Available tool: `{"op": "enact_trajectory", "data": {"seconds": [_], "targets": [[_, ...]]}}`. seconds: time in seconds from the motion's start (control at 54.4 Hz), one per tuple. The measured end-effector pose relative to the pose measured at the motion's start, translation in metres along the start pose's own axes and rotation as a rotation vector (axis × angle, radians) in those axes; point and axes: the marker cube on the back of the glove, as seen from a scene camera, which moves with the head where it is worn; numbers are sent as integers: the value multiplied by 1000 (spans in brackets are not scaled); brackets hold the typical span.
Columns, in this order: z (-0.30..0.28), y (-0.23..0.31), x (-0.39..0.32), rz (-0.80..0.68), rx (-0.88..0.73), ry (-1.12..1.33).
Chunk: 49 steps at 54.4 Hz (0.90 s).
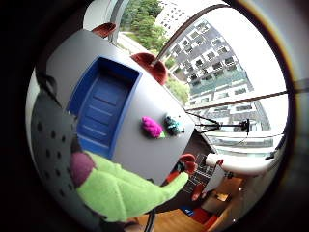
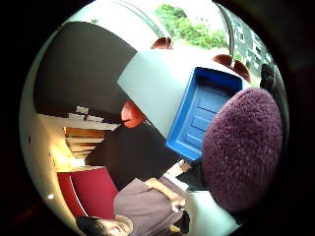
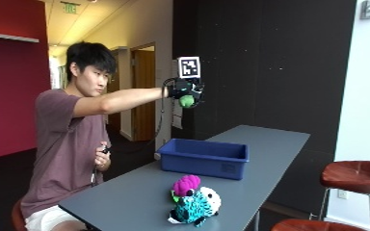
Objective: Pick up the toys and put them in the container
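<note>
My gloved right hand (image 3: pixel 186 91) is raised high above the table and grips a green and purple plush toy (image 3: pixel 187 101). That toy fills the near part of both palm views, green (image 1: pixel 120 188) in one and purple (image 2: pixel 241 147) in the other. Well below the hand, an empty blue container (image 3: pixel 204 156) (image 1: pixel 104 108) (image 2: pixel 202 113) stands on the grey table (image 3: pixel 127 197). A pink plush toy (image 3: pixel 186 185) (image 1: pixel 152 127) and a teal plush toy (image 3: pixel 191 207) (image 1: pixel 174 124) sit together near the table's front end, with a white toy (image 3: pixel 212 198) just behind the teal one.
The person sits at the table's left side, the bare hand held near the chest. Red-brown stools (image 3: pixel 355 174) stand to the right of the table. A dark wall runs behind the far end.
</note>
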Motion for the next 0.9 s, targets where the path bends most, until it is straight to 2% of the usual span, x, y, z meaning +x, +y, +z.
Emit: {"op": "enact_trajectory", "data": {"seconds": [0.074,0.239,0.386,0.478,0.552,0.644,0.717,0.827,0.901], "targets": [[11,-23,-17,172,-1,39],[37,-35,-33,-78,-20,32],[60,-48,-27,42,-71,24],[72,-48,-25,-75,-88,32],[82,-52,-28,-52,-121,45],[99,-56,-38,18,-272,80],[110,-53,-45,-26,-409,9],[124,-61,-43,178,-388,57],[125,-58,-41,47,-353,46]]}}
